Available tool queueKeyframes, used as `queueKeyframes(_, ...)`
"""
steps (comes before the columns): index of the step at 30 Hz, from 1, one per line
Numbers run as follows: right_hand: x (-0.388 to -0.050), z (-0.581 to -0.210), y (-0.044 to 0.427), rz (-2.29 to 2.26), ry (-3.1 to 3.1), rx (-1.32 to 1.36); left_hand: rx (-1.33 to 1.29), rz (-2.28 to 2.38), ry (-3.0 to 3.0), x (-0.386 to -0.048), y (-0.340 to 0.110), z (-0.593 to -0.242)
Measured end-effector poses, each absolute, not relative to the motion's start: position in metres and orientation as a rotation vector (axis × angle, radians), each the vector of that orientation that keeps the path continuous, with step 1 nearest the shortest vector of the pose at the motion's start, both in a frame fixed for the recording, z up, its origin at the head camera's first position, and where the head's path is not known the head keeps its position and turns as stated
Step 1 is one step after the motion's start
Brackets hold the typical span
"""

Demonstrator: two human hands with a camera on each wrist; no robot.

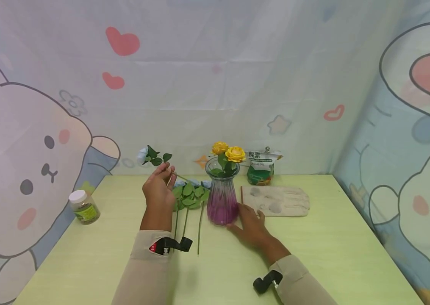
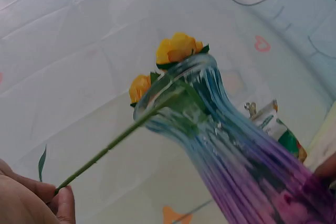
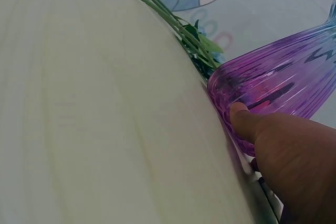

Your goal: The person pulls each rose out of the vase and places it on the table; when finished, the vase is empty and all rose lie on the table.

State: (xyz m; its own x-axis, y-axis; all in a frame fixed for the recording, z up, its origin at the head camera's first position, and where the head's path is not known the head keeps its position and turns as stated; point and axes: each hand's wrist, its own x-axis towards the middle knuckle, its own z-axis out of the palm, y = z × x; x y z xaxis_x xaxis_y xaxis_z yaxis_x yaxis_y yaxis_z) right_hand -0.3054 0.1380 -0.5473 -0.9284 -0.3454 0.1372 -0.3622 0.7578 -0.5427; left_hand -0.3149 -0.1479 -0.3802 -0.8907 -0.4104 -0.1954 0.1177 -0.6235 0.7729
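Closest to me are the beige sleeves (image 1: 148, 271) of the person at the pale table (image 1: 337, 262), a black strap at each cuff. The right hand (image 1: 253, 228) holds the base of the ribbed glass vase (image 1: 221, 199), thumb pressed to its purple front and fingers round the far side. Just left of the vase lie loose pale blue flowers (image 1: 189, 197), their stems pointing towards the person. Above them the left hand (image 1: 159, 189) pinches the stem of another blue flower (image 1: 142, 156); its lower end slants towards the vase, though I can't tell whether it touches. Two yellow flowers (image 1: 235, 154) stand in the vase's mouth. A lidded jar (image 1: 87, 211) stands far left; right of the vase lies a pale glove (image 1: 285, 201), with a clipped packet (image 1: 261, 174) behind, before the printed cloth (image 1: 184, 93).
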Motion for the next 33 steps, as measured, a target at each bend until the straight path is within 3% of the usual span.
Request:
queueKeyframes(11,-0.306,-0.545,0.14,0.9,-2.916,0.588,0.459,-2.149,-2.231,-0.3,-0.209,-0.419)
queueKeyframes(25,-0.306,-0.547,0.138,0.922,-2.921,0.582,0.655,-1.718,-2.452,-0.295,-0.24,-0.46)
queueKeyframes(33,-0.304,-0.547,0.138,0.927,-2.921,0.581,0.617,-1.622,-2.539,-0.294,-0.25,-0.481)
